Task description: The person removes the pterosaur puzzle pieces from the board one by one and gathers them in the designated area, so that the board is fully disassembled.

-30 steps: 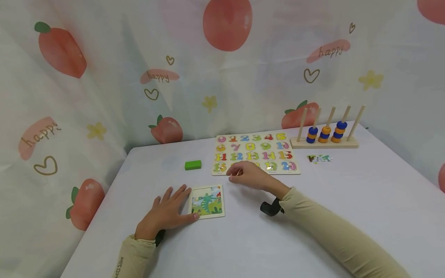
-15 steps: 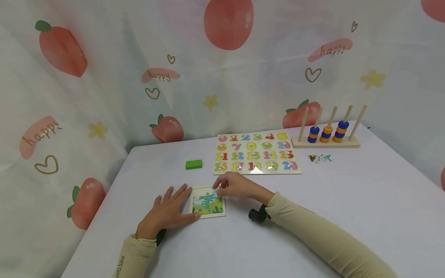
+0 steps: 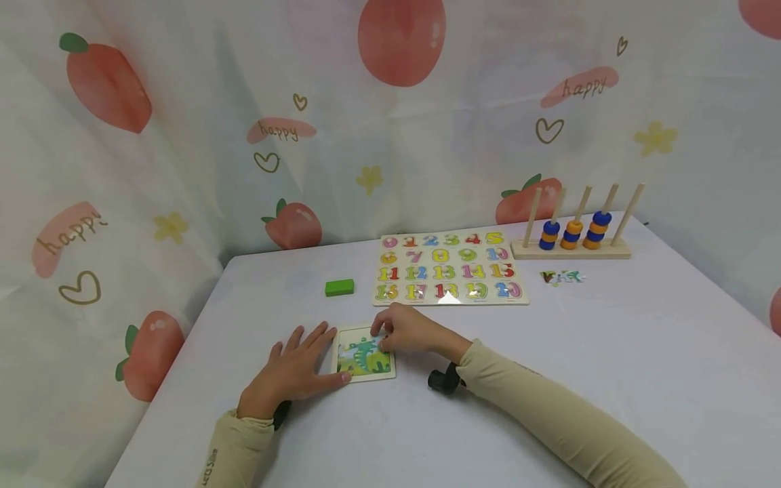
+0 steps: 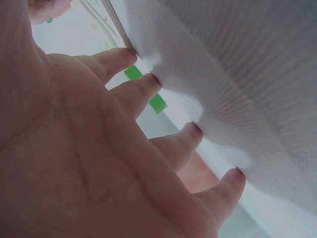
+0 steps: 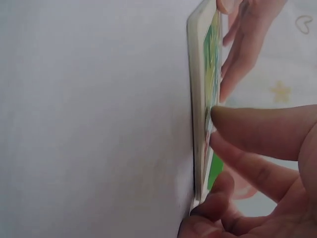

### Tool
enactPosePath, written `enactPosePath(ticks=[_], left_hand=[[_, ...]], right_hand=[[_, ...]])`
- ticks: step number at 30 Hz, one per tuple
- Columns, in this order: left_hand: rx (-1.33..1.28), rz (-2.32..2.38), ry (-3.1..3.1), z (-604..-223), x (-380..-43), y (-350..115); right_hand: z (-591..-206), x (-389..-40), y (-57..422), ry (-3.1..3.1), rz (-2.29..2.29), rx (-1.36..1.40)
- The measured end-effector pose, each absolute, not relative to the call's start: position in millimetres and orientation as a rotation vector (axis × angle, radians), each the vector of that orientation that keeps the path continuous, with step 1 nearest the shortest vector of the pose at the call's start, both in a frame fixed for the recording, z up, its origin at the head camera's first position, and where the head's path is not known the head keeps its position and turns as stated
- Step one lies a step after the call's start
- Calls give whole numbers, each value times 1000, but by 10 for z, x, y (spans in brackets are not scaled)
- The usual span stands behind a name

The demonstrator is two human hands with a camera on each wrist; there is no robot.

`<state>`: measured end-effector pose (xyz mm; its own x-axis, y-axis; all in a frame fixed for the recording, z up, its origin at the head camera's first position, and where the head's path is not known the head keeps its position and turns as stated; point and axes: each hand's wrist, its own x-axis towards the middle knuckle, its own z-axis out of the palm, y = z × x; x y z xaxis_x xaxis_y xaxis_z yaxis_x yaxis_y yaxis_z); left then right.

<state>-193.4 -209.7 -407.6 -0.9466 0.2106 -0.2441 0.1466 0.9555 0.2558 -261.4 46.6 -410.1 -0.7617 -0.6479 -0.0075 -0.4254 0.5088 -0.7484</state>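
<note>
The left fingers (image 4: 138,94) splay wide while the right fingers (image 3: 382,320) bend downward

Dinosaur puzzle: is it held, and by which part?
The left hand only braces the dinosaur puzzle at its left side; whether the right hand pinches anything cannot be told.

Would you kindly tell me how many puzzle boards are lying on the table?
2: the small dinosaur board, partly covered by the left hand and right hand; and the larger number board, farther back and to the right. No others show.
</note>
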Motion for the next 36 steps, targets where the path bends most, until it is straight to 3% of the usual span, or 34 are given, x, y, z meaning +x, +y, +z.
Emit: enactPosePath(ticks=[36], left_hand=[[321,367,2866,-4035,-1888,-2091]], right_hand=[[-4069,-2600,396,2570,-1199,-880]])
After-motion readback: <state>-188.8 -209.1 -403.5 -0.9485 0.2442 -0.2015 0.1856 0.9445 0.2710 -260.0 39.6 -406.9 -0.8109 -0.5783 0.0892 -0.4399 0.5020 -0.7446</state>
